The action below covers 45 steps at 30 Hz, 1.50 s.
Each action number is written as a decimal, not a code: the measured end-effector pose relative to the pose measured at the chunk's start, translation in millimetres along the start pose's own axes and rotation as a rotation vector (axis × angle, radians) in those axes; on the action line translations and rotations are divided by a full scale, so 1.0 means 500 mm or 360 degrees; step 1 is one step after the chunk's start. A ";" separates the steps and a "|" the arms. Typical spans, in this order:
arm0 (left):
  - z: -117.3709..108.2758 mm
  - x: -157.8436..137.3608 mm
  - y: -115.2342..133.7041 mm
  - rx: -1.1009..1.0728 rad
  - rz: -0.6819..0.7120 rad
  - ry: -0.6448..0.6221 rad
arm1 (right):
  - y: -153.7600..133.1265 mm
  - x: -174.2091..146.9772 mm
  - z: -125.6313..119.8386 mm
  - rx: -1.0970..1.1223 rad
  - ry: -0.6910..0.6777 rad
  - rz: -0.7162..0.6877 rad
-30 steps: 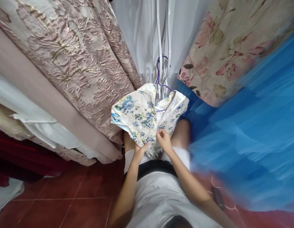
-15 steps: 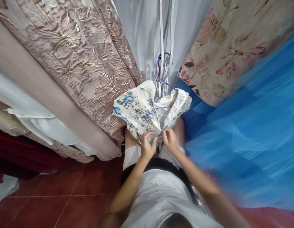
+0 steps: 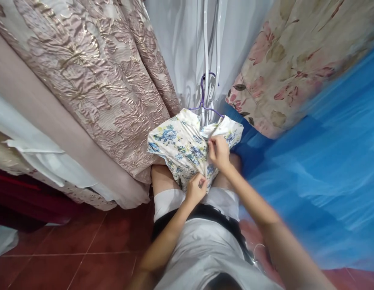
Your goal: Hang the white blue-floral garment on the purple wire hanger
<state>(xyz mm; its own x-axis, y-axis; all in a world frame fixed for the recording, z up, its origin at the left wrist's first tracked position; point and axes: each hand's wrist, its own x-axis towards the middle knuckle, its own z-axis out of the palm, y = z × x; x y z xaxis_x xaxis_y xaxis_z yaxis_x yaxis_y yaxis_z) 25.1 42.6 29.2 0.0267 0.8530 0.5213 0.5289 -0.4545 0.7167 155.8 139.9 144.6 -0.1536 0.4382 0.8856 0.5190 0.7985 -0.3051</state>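
A white dress with blue and yellow flowers (image 3: 181, 141) hangs on a purple hanger (image 3: 202, 94) in front of my knees. Low on its front seam, my left hand (image 3: 196, 188) pinches the cloth. My right hand (image 3: 219, 152) is closed near the neckline, its fingertips at the upper end of the same seam. Whether a zipper pull sits between those fingertips is too small to make out. The dress front lies together between the two hands, and its lower part is hidden behind my left hand.
White metal bars (image 3: 206, 44) hold the hanger's hook. A pink brocade garment (image 3: 93, 68) hangs at the left, a beige floral one (image 3: 283, 64) at the upper right, and blue tulle (image 3: 320, 173) at the right. Red floor tiles (image 3: 93, 241) show below left.
My right hand has moved up the dress front to the neckline, and the front opening has come together. My left hand has shifted slightly down and right, still at the seam.
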 end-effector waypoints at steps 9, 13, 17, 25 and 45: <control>-0.022 -0.044 0.012 -0.0118 -0.0127 -0.0235 | -0.012 0.177 0.016 -0.0083 0.0098 -0.0161; -0.064 -0.015 0.023 -0.0136 0.0074 -0.0100 | -0.030 0.166 0.001 -0.0111 0.0126 -0.0213; -0.159 0.135 0.092 -0.0035 0.0465 0.0291 | -0.037 0.148 -0.012 -0.0108 0.0101 -0.0273; -0.246 0.401 0.190 0.0506 0.0840 0.0048 | -0.015 0.134 -0.006 -0.0142 0.0094 -0.0253; -0.467 0.423 -0.086 -0.0239 0.0287 0.0893 | -0.056 -0.175 0.008 0.0247 -0.0476 -0.0159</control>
<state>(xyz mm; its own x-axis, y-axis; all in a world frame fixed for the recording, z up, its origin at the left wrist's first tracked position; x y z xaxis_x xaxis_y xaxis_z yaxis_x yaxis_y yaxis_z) -190.2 182.7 216.8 -0.3681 0.5121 0.7760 0.4309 -0.6456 0.6305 151.3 80.9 74.5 -0.4488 0.4380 0.7790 0.3583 0.8867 -0.2922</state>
